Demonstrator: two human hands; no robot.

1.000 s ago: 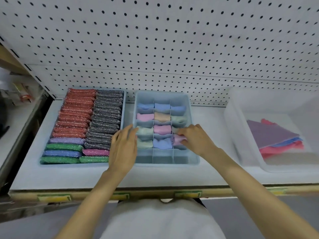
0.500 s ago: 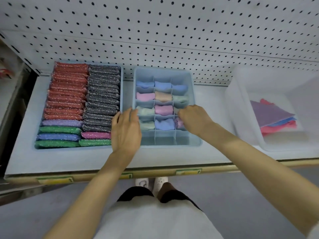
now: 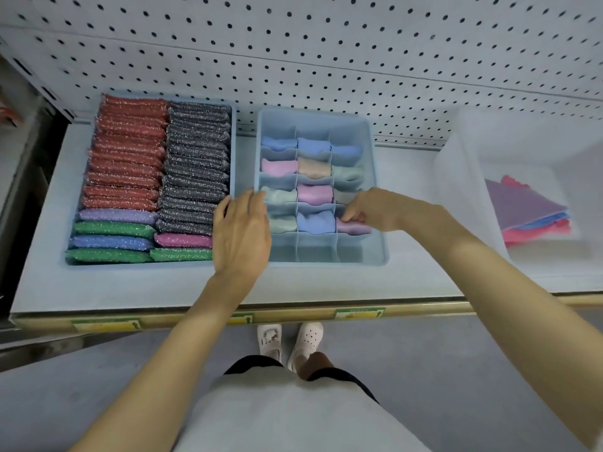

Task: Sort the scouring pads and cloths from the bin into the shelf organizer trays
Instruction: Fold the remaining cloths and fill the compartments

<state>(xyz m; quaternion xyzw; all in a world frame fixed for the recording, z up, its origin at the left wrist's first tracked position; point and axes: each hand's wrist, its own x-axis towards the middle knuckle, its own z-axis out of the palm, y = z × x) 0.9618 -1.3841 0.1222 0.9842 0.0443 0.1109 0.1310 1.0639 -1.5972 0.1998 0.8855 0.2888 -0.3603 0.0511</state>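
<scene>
**Pink cloth going down into the divider tray**

Starting far left: pad tray (image 3: 130, 265), packed tight with scouring pads (image 3: 130, 151) in two columns. Red and dark grey at the back; purple, green, blue and pink at the front. Looks done on that side, judging by the fill.

Next along, left hand (image 3: 241, 233): flat and relaxed, fingers straight, resting on the left rim of the divider tray (image 3: 329, 261). Gripping nothing, probably just steadying.

Into the tray itself: three columns, folded cloths in most cells, front row of three unfilled. Right column, second row from the front: pink cloth (image 3: 354, 227), pinched by the right hand (image 3: 375, 208), fingers curled over its near end and pressing it down between the dividers. Midway through seating one cloth, by the look of it.

Calls next for a letting-go. Then a reach rightwards into the clear bin (image 3: 463, 197), well apart on the same shelf, for the loose cloths (image 3: 525, 207) lying flat there in purple, blue and pink. Most likely folding too, before fitting.

In the way: thin dividers, snug cells, a tall bin wall. Behind everything, white pegboard (image 3: 326, 60).
</scene>
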